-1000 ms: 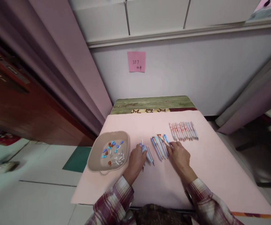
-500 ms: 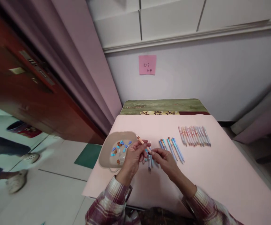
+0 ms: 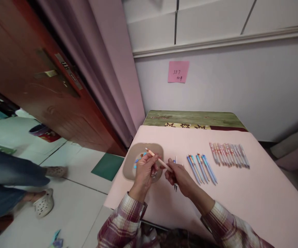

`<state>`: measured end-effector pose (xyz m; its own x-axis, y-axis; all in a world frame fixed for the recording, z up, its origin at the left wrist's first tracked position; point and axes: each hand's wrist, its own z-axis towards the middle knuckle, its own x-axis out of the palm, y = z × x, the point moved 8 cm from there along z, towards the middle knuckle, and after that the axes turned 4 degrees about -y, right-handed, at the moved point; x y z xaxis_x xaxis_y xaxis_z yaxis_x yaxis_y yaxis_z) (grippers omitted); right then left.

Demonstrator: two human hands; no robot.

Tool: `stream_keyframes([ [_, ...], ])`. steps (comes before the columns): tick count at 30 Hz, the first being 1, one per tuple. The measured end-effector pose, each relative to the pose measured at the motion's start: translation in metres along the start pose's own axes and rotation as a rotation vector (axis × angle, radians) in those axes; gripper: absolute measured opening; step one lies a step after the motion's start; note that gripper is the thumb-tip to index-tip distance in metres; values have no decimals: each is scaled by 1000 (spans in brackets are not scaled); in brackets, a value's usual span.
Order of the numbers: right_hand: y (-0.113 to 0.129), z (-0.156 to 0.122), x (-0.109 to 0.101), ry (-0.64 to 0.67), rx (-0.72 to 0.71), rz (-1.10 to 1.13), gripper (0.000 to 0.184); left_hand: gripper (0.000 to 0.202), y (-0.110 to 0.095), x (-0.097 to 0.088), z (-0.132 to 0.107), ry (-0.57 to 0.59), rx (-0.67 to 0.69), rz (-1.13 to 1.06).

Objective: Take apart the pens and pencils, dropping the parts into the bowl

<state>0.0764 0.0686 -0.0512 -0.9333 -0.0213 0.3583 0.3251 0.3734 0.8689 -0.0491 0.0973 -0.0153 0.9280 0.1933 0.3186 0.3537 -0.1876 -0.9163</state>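
Your left hand (image 3: 144,172) pinches a pale pen (image 3: 164,164) between thumb and fingers, close to its brown-banded end. Your right hand (image 3: 180,177) has its fingers closed on the other end, so the pen slants between the two, raised above the left half of the tabletop, its white tip turned toward the far left corner.

Behind your left hand, by the left edge, sits a beige tray (image 3: 127,168). Small blue and brown pieces (image 3: 136,162) lie in it; your hand hides part of its inside, so you cannot tell everything it contains.

A few loose pens (image 3: 175,187) lie partly covered by your right hand, pointing toward the near edge. To the right of that hand, a group of blue pens (image 3: 202,168) lies side by side, well apart from the right edge. Beyond them, nearer the far right corner, is a longer row of clear-bodied pens (image 3: 229,155).

A pink sheet (image 3: 257,199) covers most of the tabletop, leaving a green strip (image 3: 190,117) along the far edge. Above that edge, a pink note (image 3: 178,72) sticks to the wall (image 3: 216,82).
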Motion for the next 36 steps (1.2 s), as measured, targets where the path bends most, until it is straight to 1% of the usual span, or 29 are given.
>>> stream_keyframes([
  [1,-2,0,4,12,18,-11,52,31,-1,-3,0,-9,3,5],
  [2,-2,1,6,13,9,-19,51,32,-2,-7,1,-22,4,8],
  [4,3,1,8,-21,-55,-16,41,33,-2,-13,2,-43,-3,8],
  [6,5,1,9,-60,-96,6,38,35,-3,-17,2,-56,-6,3],
  [9,-3,3,16,-29,-40,15,40,37,-4,-21,3,-60,-5,2],
  [12,-13,5,21,16,5,-10,49,37,-4,-23,2,-61,-4,7],
  [14,-13,6,18,-8,-19,-22,46,37,-1,-24,3,-62,1,3],
  [17,-9,5,10,-83,-77,-62,40,38,2,-27,5,-68,13,-7],
  [20,-3,2,-1,-171,-142,-107,38,36,-2,-36,10,-133,58,-25],
  [22,-3,0,-6,-194,-160,-114,37,34,-10,-44,13,-190,118,5],
  [24,-6,-2,-7,-189,-157,-109,36,37,-22,-50,13,-221,207,132],
  [25,-7,-2,-8,-188,-152,-103,36,43,-30,-52,12,-231,270,236],
  [27,-9,-4,-8,-193,-148,-91,36,58,-46,-52,6,-266,445,503],
  [28,-9,-4,-9,-197,-148,-88,36,62,-52,-50,2,-283,542,641],
  [30,-8,-5,-9,-196,-152,-89,35,57,-58,-45,-6,-294,700,877],
  [31,-8,-5,-9,-191,-155,-92,35,51,-57,-43,-8,-289,747,959],
  [33,-7,-6,-11,-186,-160,-99,34,46,-54,-42,-9,-289,780,1046],
  [36,-7,-6,-14,-195,-171,-108,34,59,-54,-46,-8,-328,762,1043],
])
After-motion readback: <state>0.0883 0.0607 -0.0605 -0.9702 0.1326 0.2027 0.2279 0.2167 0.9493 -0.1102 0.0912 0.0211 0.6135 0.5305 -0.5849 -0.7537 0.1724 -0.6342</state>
